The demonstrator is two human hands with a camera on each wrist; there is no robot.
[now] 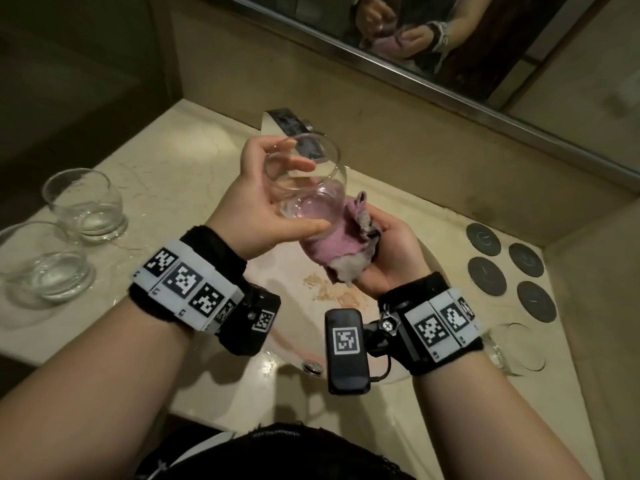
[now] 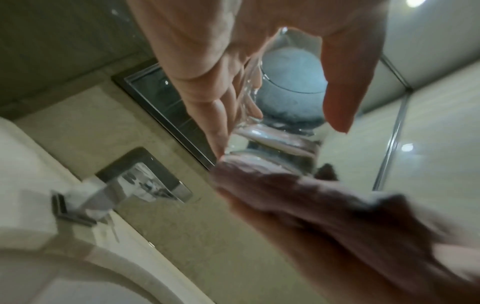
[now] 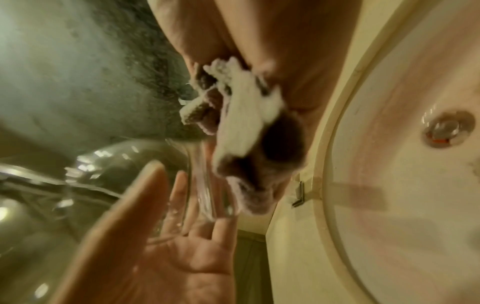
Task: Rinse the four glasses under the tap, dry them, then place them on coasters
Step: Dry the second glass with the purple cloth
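Observation:
My left hand grips a clear round glass over the sink, tilted with its mouth toward the tap. My right hand clutches a pink and white cloth and presses it against the glass base. The left wrist view looks along the glass, with the blurred cloth below it. The right wrist view has the cloth bunched in my palm beside the glass. Two more glasses stand on the counter at left. Another glass sits near right, by several dark coasters.
The square chrome tap rises behind the held glass. Below my hands lies the round basin with its drain. A mirror runs along the back wall. Walls close the beige counter in at left and right.

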